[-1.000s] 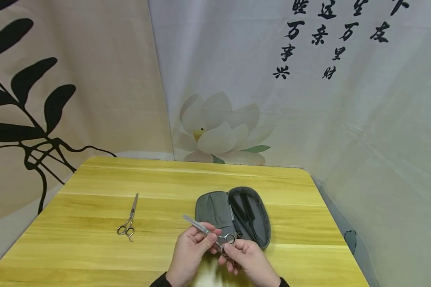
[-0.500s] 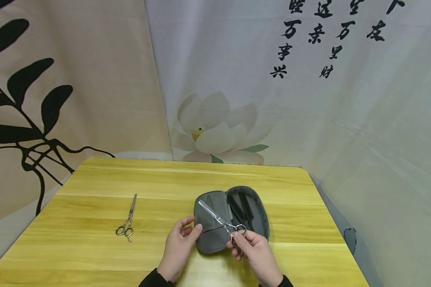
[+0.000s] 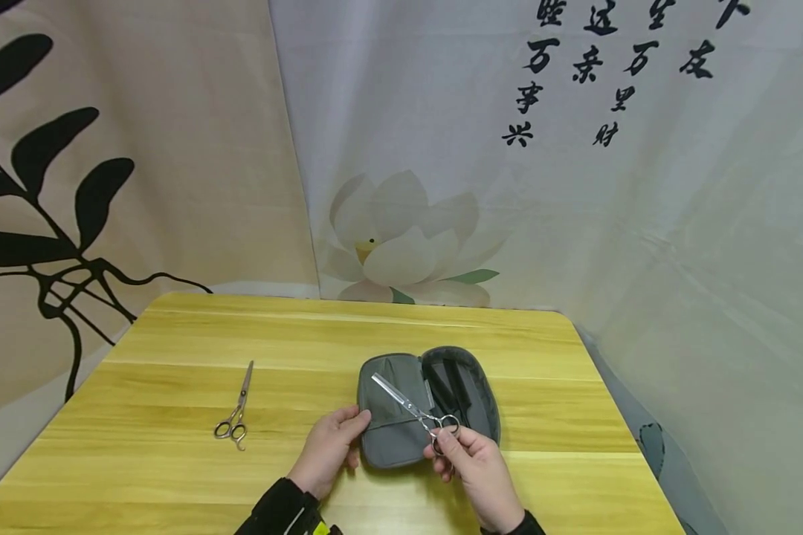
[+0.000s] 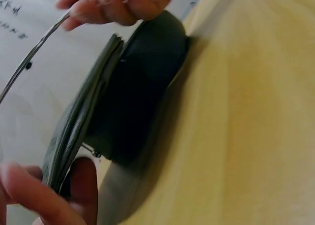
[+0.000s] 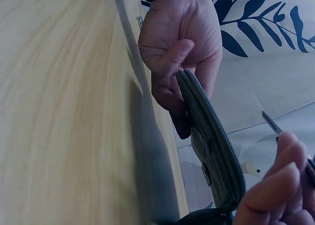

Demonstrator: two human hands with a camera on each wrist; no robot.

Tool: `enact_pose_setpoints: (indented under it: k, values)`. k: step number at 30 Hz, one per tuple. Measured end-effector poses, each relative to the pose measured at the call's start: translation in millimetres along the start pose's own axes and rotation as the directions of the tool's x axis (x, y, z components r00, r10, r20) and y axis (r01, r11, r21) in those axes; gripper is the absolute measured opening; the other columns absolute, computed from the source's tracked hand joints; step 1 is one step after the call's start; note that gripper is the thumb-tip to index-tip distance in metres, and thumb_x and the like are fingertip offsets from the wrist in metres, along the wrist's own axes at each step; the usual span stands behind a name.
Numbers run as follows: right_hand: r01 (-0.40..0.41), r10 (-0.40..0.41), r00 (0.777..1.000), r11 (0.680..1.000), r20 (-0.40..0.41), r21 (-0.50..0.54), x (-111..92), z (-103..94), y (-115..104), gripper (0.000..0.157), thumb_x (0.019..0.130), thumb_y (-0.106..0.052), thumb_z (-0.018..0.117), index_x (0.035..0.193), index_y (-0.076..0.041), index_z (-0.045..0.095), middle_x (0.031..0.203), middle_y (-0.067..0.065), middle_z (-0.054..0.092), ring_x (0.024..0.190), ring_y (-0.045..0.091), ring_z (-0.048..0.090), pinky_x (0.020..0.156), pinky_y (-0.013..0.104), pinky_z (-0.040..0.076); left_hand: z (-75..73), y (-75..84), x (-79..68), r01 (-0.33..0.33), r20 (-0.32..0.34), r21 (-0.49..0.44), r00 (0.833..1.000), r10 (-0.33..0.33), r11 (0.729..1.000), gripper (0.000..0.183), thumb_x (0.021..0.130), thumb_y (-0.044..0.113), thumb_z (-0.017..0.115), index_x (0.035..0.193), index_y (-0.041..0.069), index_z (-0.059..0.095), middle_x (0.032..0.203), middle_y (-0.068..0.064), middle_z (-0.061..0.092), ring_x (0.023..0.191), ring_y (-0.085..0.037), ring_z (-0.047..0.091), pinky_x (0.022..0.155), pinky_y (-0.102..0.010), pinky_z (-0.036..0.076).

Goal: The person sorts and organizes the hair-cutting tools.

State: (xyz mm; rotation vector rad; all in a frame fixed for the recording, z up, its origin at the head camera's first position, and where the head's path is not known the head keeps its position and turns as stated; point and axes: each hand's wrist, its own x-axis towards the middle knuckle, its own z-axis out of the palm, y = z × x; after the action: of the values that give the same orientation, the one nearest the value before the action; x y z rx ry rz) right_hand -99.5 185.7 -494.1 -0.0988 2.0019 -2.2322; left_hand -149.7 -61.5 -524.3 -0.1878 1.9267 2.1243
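My left hand (image 3: pixel 328 449) pinches the left edge of an open grey zip case (image 3: pixel 391 444) between thumb and fingers. In the left wrist view this edge of the case (image 4: pixel 74 121) is raised off the table. My right hand (image 3: pixel 475 475) holds silver thinning scissors (image 3: pixel 399 394) by their finger rings, above the case's left half. Their blades are closed and point to the far left. Inside the case's right half lie black combs or similar long tools (image 3: pixel 460 386), partly hidden by the scissors and my right hand.
Another pair of hairdressing scissors (image 3: pixel 243 397) lies on the wooden table (image 3: pixel 294 349) to the left, blades pointing away. Printed cloth (image 3: pixel 408 111) hangs behind the table's far edge.
My left hand has let go of the thinning scissors and moved left onto the case's edge. My right hand has carried the scissors slightly up and right, over the case.
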Motion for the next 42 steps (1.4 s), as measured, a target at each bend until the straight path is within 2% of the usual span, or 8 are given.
enact_pose_setpoints:
  k: [2, 5, 9, 11, 17, 23, 33, 42]
  values:
    - [-0.007, 0.007, 1.000, 1.000, -0.006, 0.002, 0, 0.3, 1, 0.032, 0.110, -0.019, 0.060, 0.115, 0.011, 0.068, 0.088, -0.006, 0.079, 0.070, 0.005, 0.063, 0.064, 0.020, 0.053, -2.1, -0.3, 4.8, 0.001, -0.017, 0.011, 1.000, 0.000, 1.000, 0.055, 0.107, 0.025, 0.067, 0.143, -0.015, 0.054, 0.102, -0.009, 0.073, 0.053, -0.008, 0.048, 0.044, -0.021, 0.043]
    - [-0.018, 0.018, 1.000, 1.000, -0.013, 0.003, 0, 0.5, 2, 0.032, 0.110, -0.020, 0.061, 0.115, 0.011, 0.069, 0.087, -0.006, 0.079, 0.070, 0.005, 0.063, 0.064, 0.020, 0.053, -4.6, -0.6, 10.4, 0.017, 0.058, -0.047, 0.998, -0.014, 0.999, 0.048, 0.108, 0.022, 0.066, 0.137, -0.015, 0.056, 0.087, -0.001, 0.069, 0.051, -0.005, 0.050, 0.043, -0.018, 0.043]
    - [-0.029, 0.029, 0.999, 1.000, -0.025, 0.004, 0, 0.6, 3, 0.035, 0.110, -0.020, 0.061, 0.119, 0.013, 0.068, 0.087, -0.006, 0.079, 0.070, 0.005, 0.063, 0.064, 0.020, 0.053, -7.5, -3.0, 13.6, 0.053, 0.182, -0.124, 0.983, -0.030, 0.991, 0.044, 0.110, 0.020, 0.061, 0.135, -0.015, 0.053, 0.090, 0.000, 0.072, 0.062, -0.007, 0.065, 0.051, -0.018, 0.054]
    - [-0.030, 0.030, 0.999, 1.000, -0.041, 0.006, 0, 0.9, 3, 0.037, 0.110, -0.020, 0.061, 0.121, 0.015, 0.067, 0.087, -0.006, 0.080, 0.070, 0.005, 0.063, 0.064, 0.020, 0.053, -8.8, -4.1, 13.9, 0.061, 0.194, -0.149, 0.981, -0.031, 0.987, 0.043, 0.111, 0.019, 0.060, 0.136, -0.014, 0.053, 0.092, -0.001, 0.073, 0.068, -0.009, 0.068, 0.056, -0.020, 0.058]
    - [-0.041, 0.042, 0.991, 0.999, -0.128, 0.009, 2, 1.7, 5, 0.041, 0.109, -0.023, 0.063, 0.120, 0.015, 0.069, 0.086, -0.003, 0.080, 0.068, 0.006, 0.062, 0.063, 0.020, 0.053, -13.6, -3.8, 14.9, 0.031, -0.002, -0.235, 0.999, -0.032, 0.972, 0.032, 0.111, 0.017, 0.060, 0.130, -0.008, 0.055, 0.096, -0.003, 0.064, 0.068, -0.013, 0.064, 0.058, -0.022, 0.060]
    - [-0.088, 0.093, 0.977, 0.996, -0.191, 0.035, 4, -0.8, 5, 0.036, 0.107, -0.031, 0.067, 0.113, 0.002, 0.076, 0.085, -0.002, 0.079, 0.068, 0.008, 0.061, 0.063, 0.021, 0.053, -24.5, -3.0, 19.5, -0.038, -0.183, -0.382, 0.983, -0.035, 0.924, 0.014, 0.112, 0.015, 0.056, 0.117, 0.003, 0.053, 0.099, 0.000, 0.053, 0.074, -0.012, 0.066, 0.071, -0.025, 0.065]
    - [-0.107, 0.121, 0.964, 0.992, -0.235, 0.071, 8, -2.5, 2, 0.032, 0.106, -0.031, 0.067, 0.108, -0.001, 0.077, 0.081, -0.001, 0.077, 0.065, 0.008, 0.059, 0.061, 0.021, 0.051, -28.8, 1.8, 19.8, -0.082, -0.193, -0.437, 0.981, -0.005, 0.896, 0.012, 0.112, 0.016, 0.058, 0.109, 0.008, 0.049, 0.099, 0.000, 0.052, 0.074, -0.013, 0.069, 0.076, -0.028, 0.066]
    - [-0.150, 0.167, 0.950, 0.985, -0.263, 0.084, 9, -0.8, 6, 0.032, 0.106, -0.027, 0.068, 0.110, 0.004, 0.077, 0.079, -0.002, 0.077, 0.064, 0.007, 0.058, 0.058, 0.020, 0.049, -19.3, -1.6, 11.1, -0.066, -0.073, -0.354, 0.996, 0.042, 0.933, 0.044, 0.113, 0.012, 0.054, 0.152, -0.001, 0.041, 0.117, -0.006, 0.066, 0.090, -0.015, 0.076, 0.079, -0.032, 0.067]
